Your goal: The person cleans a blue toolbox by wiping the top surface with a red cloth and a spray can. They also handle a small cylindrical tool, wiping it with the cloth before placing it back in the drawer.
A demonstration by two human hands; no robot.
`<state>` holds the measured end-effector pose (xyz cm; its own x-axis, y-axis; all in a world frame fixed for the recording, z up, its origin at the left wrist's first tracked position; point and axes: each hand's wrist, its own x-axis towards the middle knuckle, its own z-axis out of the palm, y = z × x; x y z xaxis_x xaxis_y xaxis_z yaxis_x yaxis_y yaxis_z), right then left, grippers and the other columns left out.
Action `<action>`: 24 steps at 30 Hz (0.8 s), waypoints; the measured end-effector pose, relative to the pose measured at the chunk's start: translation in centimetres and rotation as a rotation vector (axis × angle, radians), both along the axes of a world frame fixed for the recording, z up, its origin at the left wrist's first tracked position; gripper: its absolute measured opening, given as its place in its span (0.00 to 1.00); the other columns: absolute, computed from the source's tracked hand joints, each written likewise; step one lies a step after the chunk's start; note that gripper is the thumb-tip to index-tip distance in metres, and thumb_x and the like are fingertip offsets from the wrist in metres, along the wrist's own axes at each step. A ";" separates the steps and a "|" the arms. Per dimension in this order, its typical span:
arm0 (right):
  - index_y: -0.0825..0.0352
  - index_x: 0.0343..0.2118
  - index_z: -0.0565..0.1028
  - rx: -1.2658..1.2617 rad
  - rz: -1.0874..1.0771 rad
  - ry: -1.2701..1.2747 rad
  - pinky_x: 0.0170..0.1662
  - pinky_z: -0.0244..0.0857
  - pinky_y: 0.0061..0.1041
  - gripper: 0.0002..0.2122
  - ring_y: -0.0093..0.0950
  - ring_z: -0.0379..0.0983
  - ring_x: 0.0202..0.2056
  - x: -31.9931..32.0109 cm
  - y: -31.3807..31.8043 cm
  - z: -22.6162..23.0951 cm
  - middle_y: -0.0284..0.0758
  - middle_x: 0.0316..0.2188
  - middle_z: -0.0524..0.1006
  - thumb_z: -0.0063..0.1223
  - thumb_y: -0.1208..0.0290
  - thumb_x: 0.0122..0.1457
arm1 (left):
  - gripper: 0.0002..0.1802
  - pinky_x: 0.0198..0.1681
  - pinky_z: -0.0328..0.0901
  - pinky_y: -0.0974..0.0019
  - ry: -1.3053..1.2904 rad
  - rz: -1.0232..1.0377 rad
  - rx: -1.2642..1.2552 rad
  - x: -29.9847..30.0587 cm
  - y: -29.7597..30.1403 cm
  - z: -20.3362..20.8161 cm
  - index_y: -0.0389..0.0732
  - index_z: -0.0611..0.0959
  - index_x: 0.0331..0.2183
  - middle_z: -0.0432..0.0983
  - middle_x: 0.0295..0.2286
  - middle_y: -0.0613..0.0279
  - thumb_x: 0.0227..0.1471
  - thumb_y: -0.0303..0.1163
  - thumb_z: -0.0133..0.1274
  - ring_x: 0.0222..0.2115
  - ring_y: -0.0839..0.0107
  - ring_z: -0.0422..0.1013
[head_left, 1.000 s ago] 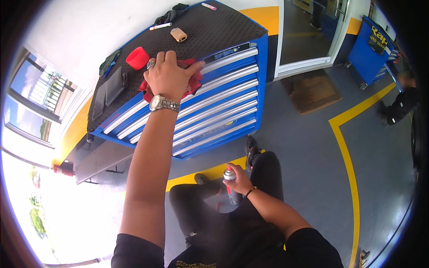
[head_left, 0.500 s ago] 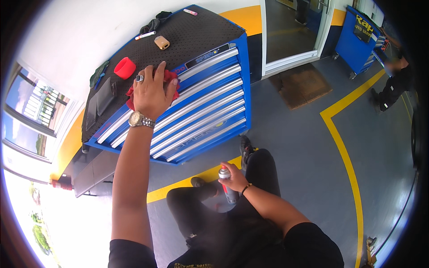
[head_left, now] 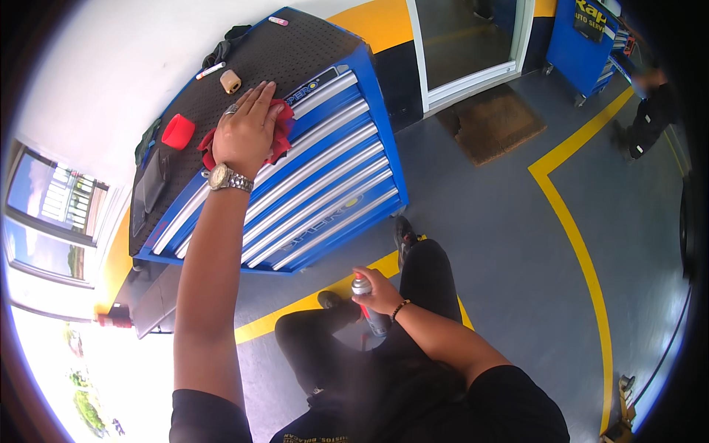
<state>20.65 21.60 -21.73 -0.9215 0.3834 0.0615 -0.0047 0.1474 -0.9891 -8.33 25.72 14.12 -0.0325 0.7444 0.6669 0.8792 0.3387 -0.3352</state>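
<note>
My left hand (head_left: 247,129), with a metal wristwatch on its wrist, presses a red cloth (head_left: 281,136) flat against the top front edge of a blue tool cabinet (head_left: 325,184) with silver drawer handles. My right hand (head_left: 378,290) grips a spray can (head_left: 368,303) with a red top, low in front of my knees. A red cap (head_left: 177,131) sits on the cabinet's black mat (head_left: 295,48) left of my left hand.
On the mat lie a small beige roll (head_left: 231,81), a white marker (head_left: 210,71) and a dark rag (head_left: 221,50). Yellow lines (head_left: 572,221) cross the grey floor. A brown doormat (head_left: 491,122) lies by a doorway. Another person (head_left: 650,111) stands near a second blue cabinet (head_left: 583,37).
My left hand and the red cloth slid along the cabinet's top edge, and my view shifted. The spray can stays held in my right hand.
</note>
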 end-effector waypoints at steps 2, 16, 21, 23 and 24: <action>0.60 0.62 0.68 -0.012 0.003 -0.007 0.61 0.63 0.36 0.35 0.42 0.71 0.56 -0.2 0.1 -0.1 0.43 0.53 0.73 0.70 0.70 0.49 | 0.25 0.49 0.74 0.57 0.069 0.062 -0.061 -0.3 0.4 -0.1 0.44 0.79 0.55 0.80 0.51 0.60 0.59 0.43 0.57 0.52 0.62 0.76; 0.60 0.62 0.68 -0.048 -0.028 0.000 0.60 0.63 0.37 0.35 0.43 0.70 0.55 -0.3 0.1 -0.1 0.44 0.51 0.74 0.71 0.71 0.48 | 0.37 0.55 0.70 0.53 -0.195 0.090 -0.004 3.6 10.8 0.1 0.40 0.68 0.62 0.74 0.55 0.51 0.59 0.48 0.57 0.55 0.52 0.71; 0.60 0.62 0.68 -0.015 -0.024 -0.057 0.60 0.64 0.36 0.35 0.42 0.71 0.55 -0.5 0.2 0.4 0.43 0.52 0.74 0.70 0.71 0.48 | 0.39 0.58 0.68 0.53 -0.275 0.064 -0.023 3.7 9.6 0.7 0.41 0.67 0.63 0.70 0.58 0.50 0.56 0.46 0.60 0.59 0.53 0.67; 0.60 0.62 0.67 -0.004 -0.039 -0.041 0.60 0.63 0.36 0.35 0.42 0.71 0.55 -0.4 0.3 0.4 0.43 0.52 0.73 0.70 0.71 0.49 | 0.40 0.60 0.67 0.53 -0.190 0.084 -0.030 2.8 7.3 0.2 0.42 0.66 0.64 0.69 0.59 0.51 0.55 0.45 0.61 0.61 0.54 0.65; 0.60 0.62 0.67 -0.004 -0.045 -0.034 0.60 0.63 0.36 0.35 0.42 0.71 0.55 -0.4 0.4 0.4 0.43 0.52 0.73 0.71 0.71 0.49 | 0.41 0.62 0.65 0.52 -0.150 0.088 -0.021 2.1 5.9 -0.2 0.44 0.65 0.64 0.67 0.60 0.52 0.52 0.40 0.63 0.63 0.55 0.61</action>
